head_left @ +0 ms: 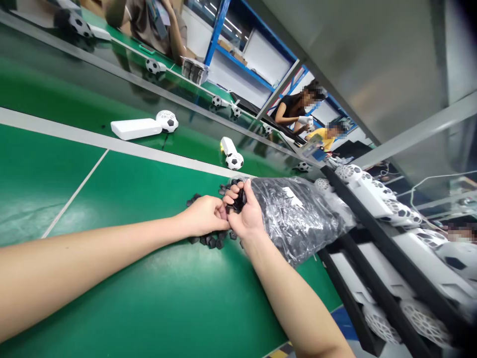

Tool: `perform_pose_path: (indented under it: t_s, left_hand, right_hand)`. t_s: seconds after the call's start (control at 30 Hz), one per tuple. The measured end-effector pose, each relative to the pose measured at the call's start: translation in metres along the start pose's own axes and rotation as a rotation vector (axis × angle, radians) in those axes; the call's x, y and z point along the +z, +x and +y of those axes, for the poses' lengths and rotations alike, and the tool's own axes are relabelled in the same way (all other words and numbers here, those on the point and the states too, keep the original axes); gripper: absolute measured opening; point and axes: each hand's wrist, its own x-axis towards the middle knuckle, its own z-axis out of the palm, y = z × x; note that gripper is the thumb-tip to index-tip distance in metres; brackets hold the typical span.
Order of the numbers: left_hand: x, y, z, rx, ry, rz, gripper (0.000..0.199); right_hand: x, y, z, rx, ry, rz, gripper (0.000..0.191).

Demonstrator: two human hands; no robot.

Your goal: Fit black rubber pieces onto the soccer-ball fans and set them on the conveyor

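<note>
Several small black plastic pieces lie cupped in my right hand, which is palm up with its fingers curled over them. My left hand meets it from the left, thumb and fingertips pinched together at the edge of that palm. Whatever sits in the pinch is hidden. Around and beneath both hands, more loose black pieces are scattered on the green table. Just right of my right hand lies a clear plastic bag, full of dark pieces, its mouth towards the hands.
Beyond the table edge runs a green conveyor belt carrying white handheld units with football-patterned heads. Black racks with more such white units stand at the right. Co-workers sit across the line. A metal beam crosses the upper right.
</note>
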Motion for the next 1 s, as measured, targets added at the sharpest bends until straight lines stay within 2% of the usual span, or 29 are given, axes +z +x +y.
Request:
perform_pose_path:
  t_s: [0.17,0.33,0.47,0.6,0.73,0.87,0.93,1.0]
  left_hand:
    - [-0.006,0.001,0.002,-0.021,-0.033,-0.057,0.011]
    - [-0.007,-0.001,0.003,0.0,0.015,-0.041,0.009]
    - [-0.007,-0.002,0.002,0.049,-0.028,-0.048,0.012]
    - [-0.006,-0.003,0.002,0.085,-0.02,-0.016,0.009]
    - [-0.005,-0.005,0.002,0.093,-0.067,0.001,0.008]
    - [-0.008,-0.005,-0.003,0.111,-0.173,0.059,0.031]
    - [-0.01,-0.004,-0.007,0.12,-0.187,0.11,0.031]
    - [-0.011,-0.004,-0.009,0.124,-0.237,0.159,0.024]
  right_hand:
    - [0.005,-0.005,0.003,-0.075,-0.104,0.001,0.026]
    - [0.008,-0.011,0.004,-0.17,-0.23,-0.023,0.041]
    - [0.009,-0.013,0.007,-0.276,-0.395,-0.073,0.045]
    - [0.008,-0.014,0.01,-0.387,-0.602,-0.102,0.045]
    - [0.002,-0.018,0.014,-0.456,-0.778,-0.222,0.038]
    - [-0.006,-0.021,0.017,-0.536,-0.863,-0.335,0.035]
    - [-0.009,-0.021,0.015,-0.605,-0.902,-0.329,0.033]
    - [-0.012,-0.021,0.013,-0.646,-0.969,-0.263,0.028]
